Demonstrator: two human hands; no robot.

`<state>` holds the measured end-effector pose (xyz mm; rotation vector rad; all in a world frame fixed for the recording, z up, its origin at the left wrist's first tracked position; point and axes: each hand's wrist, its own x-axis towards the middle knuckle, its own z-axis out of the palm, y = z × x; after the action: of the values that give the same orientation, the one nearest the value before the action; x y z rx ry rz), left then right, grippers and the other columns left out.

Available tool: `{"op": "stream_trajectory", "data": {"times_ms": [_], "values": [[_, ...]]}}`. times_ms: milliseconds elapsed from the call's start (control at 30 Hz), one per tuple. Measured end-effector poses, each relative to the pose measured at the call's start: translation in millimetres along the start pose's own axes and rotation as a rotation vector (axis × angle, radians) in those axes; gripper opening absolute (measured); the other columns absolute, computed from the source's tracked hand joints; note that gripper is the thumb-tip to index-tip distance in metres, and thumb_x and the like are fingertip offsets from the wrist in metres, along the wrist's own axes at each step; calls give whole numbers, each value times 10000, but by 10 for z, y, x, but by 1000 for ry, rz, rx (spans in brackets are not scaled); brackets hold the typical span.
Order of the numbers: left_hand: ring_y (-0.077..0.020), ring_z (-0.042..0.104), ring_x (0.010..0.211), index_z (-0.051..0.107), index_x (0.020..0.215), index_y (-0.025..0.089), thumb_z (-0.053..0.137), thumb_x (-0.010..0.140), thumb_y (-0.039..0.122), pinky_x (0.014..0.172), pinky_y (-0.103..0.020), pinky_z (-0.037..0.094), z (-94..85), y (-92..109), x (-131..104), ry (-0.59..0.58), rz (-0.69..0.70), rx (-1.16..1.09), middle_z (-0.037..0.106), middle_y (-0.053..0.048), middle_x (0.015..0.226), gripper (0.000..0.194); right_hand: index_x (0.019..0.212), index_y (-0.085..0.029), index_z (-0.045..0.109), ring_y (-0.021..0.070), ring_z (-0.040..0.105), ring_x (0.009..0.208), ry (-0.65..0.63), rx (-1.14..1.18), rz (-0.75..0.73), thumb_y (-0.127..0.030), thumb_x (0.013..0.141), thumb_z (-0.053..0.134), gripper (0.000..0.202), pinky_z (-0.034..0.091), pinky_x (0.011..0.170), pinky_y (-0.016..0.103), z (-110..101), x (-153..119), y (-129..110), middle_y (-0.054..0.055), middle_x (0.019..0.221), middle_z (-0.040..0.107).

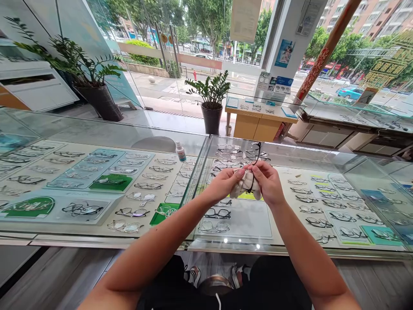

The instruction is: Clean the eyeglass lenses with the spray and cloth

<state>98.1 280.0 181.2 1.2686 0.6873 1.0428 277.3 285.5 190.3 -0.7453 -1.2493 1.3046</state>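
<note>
Above the glass counter, my left hand is closed with thumb and fingers pinching a pale cleaning cloth. My right hand is closed too, gripping a pair of dark-framed eyeglasses at the cloth. One thin black temple of the eyeglasses sticks up past my fingers, and another dark part runs down over the cloth. Fingers and cloth hide most of the lenses. To the left, a small white spray bottle stands upright on the counter.
Below my hands, the glass display counter holds many rows of eyeglasses, such as a black-framed pair. Beyond it stand a potted plant, a wooden display table and a large window. A round stool is between my feet.
</note>
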Motion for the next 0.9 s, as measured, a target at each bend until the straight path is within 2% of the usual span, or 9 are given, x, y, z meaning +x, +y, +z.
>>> {"op": "stream_trajectory", "data": {"times_ms": [267,400,500,667,800,900], "values": [[-164,614,755,776,850,155,747,855,789,732,-273,504,9,-51,26,78,51,40,710,-61,792,635,933,-302,783,257,756,999,-25,-78,-43,-564,886,866,279,610,910,412,11,-11,-13,53,983,802],[-144,582,738,786,909,153,779,841,763,714,-259,479,24,-42,25,78,59,27,696,-47,810,614,933,-291,786,219,727,912,-48,-133,-95,-549,913,842,265,593,844,371,1,-6,13,38,978,790],[-117,512,677,764,934,139,772,859,743,646,-236,410,35,-30,11,77,42,59,631,-16,756,609,917,-272,782,193,697,881,-55,-174,-149,-516,936,825,249,573,821,344,-12,5,55,29,996,776],[-99,433,632,705,892,141,732,897,735,617,-231,338,39,-19,0,31,12,72,536,19,696,595,927,-272,778,178,677,876,-60,-190,-174,-478,970,795,211,553,811,324,-29,10,101,18,1015,762],[-101,461,685,715,1006,148,752,904,696,670,-228,362,41,-9,1,-5,26,26,574,13,775,558,928,-282,775,197,686,942,-54,-183,-171,-477,969,796,200,556,869,335,-32,4,109,22,1014,753],[-106,480,713,726,1034,144,772,898,673,701,-232,378,36,-10,0,-36,27,7,600,2,817,548,935,-286,769,199,672,906,-50,-181,-144,-493,967,794,212,549,831,332,-28,-10,106,23,966,735]]}}
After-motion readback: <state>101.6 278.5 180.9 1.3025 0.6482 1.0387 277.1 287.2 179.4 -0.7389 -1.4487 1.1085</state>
